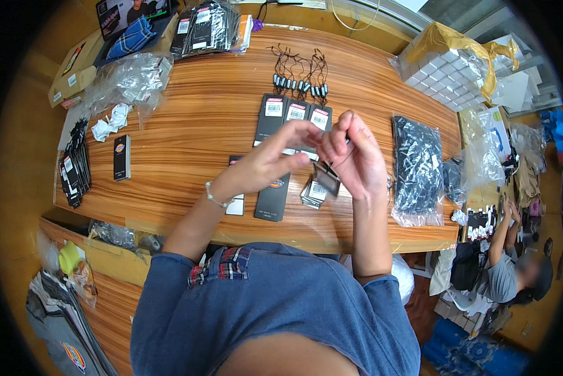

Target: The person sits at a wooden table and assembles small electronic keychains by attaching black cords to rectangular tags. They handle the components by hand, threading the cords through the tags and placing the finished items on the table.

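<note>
Both hands are raised together over the middle of a wooden table [206, 119]. My right hand [356, 156] pinches a small black hang tag [326, 177] that dangles below its fingers. My left hand [275, 160], with a bead bracelet on the wrist, reaches its fingertips to the top of that tag beside the right thumb. Under the hands lie a small stack of tags [313, 193] and black flat tag cards [273, 199]. Three more black cards with white labels [293, 116] lie just beyond, with a bunch of black string loops [299, 74] behind them.
A clear bag of black strings [417, 169] lies to the right. At the left are a fanned pile of tags [73, 166], one black card [122, 156] and crumpled clear bags [128, 78]. A box of white pieces [444, 72] sits far right. Another person [510, 266] sits at lower right.
</note>
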The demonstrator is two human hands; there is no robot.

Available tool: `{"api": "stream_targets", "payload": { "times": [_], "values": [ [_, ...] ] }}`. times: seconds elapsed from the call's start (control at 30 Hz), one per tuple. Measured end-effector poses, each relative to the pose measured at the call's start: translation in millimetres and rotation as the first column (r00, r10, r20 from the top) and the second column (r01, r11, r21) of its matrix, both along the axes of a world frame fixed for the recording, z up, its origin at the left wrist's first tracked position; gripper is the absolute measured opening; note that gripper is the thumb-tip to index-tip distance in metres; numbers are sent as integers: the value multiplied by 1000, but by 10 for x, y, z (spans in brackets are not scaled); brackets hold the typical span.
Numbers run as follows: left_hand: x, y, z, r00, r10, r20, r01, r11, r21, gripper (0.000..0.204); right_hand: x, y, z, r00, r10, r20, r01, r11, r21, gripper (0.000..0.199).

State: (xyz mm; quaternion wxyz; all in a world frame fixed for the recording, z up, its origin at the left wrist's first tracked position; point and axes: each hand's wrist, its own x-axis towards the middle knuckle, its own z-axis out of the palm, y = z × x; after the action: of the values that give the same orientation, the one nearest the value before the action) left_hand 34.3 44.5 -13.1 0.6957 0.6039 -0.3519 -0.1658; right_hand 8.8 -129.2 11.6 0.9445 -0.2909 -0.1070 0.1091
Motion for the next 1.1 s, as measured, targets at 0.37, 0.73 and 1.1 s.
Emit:
{"api": "stream_targets", "payload": {
  "times": [0.37, 0.73, 1.1],
  "values": [
    [-112, -197, -122, 989, 53, -138, -50, 998, 23, 35, 284, -57, -86, 986, -144, -79, 156, 972, 177, 18],
    [249, -273, -346, 933, 326, -151, -321, 946, 52, 22, 761, -104, -127, 959, -283, 25, 284, 959, -20, 16],
    [983, -252, -594, 906, 393, 158, -422, 808, 411, 23, 1687, -92, -419, 948, -318, -30, 280, 872, -402, 15]
  ]
}}
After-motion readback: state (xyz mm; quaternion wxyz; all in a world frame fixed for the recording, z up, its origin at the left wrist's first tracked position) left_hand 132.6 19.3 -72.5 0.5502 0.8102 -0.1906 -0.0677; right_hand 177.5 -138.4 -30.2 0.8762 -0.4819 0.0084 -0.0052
